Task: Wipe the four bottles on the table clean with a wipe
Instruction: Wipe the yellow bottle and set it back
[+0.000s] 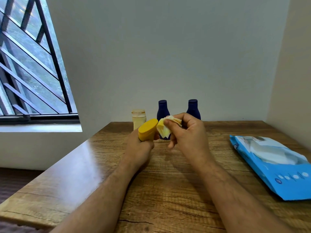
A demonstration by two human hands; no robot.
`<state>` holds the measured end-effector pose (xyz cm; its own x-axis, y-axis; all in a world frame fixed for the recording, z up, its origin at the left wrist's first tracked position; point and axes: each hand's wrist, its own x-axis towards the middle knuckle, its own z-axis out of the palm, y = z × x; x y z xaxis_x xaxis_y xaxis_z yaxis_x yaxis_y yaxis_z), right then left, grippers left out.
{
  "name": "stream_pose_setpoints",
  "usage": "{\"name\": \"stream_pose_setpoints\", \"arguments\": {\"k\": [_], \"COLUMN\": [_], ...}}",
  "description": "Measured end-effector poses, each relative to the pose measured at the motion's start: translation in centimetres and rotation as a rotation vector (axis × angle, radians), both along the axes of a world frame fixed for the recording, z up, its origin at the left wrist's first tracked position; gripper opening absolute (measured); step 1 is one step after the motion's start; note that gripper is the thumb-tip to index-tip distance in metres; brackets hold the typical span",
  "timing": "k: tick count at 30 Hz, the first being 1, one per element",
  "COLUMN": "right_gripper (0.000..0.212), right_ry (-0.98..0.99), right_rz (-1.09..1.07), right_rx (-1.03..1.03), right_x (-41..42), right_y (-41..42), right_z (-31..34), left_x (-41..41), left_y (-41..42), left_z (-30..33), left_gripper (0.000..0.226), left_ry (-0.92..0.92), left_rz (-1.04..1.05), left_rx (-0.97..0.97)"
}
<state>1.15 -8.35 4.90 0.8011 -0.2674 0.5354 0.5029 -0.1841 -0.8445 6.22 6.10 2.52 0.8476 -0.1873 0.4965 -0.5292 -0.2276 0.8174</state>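
Two bare forearms reach from the near edge over a wooden table (168, 199) with a visible grain. The left hand (140, 147) is curled around a yellow bottle (148, 130), holding it lifted above the table and tilted so that its flat oval end faces the viewer. Just to its right, the right hand (186, 133) pinches a crumpled, pale yellowish wipe (164, 128) between thumb and fingertips, close beside the yellow bottle; whether the wipe touches it cannot be told.

Three more bottles stand upright in a row at the far edge of the table, against a plain grey wall. The left one is a cream bottle (138, 117), partly hidden behind the yellow bottle. The middle dark blue bottle (162, 109) is half hidden by the wipe and right hand. The right dark blue bottle (193, 108) stands apart, behind the right hand.

At the right side of the table lies a blue pack of wipes (272, 165), flat. A barred window (32, 61) fills the upper left.
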Motion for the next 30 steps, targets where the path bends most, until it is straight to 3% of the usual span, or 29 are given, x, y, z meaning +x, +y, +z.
{"name": "stream_pose_setpoints", "arguments": {"k": [6,10,15,24,30], "right_gripper": [0.006,0.006,0.009,0.011,0.010], "right_ry": [-0.004,0.069,0.156,0.009,0.134], "right_rz": [0.058,0.111,0.145,-0.046,0.125], "right_rx": [0.030,0.008,-0.171,-0.089,-0.239], "right_x": [-0.1,0.2,0.5,0.9,0.4], "right_y": [0.2,0.4,0.6,0.2,0.7], "right_z": [0.1,-0.2,-0.8,-0.8,-0.9], "left_x": [-0.7,0.2,0.4,-0.5,-0.7], "left_y": [0.1,-0.2,-0.1,-0.2,0.1], "left_z": [-0.2,-0.6,0.1,0.0,0.2], "left_gripper": [0.045,0.056,0.037,0.031,0.057], "left_ry": [0.173,0.251,0.290,0.315,0.398], "left_rz": [-0.221,-0.302,-0.222,-0.320,-0.330], "left_rx": [-0.136,-0.345,-0.672,-0.402,-0.469]}}
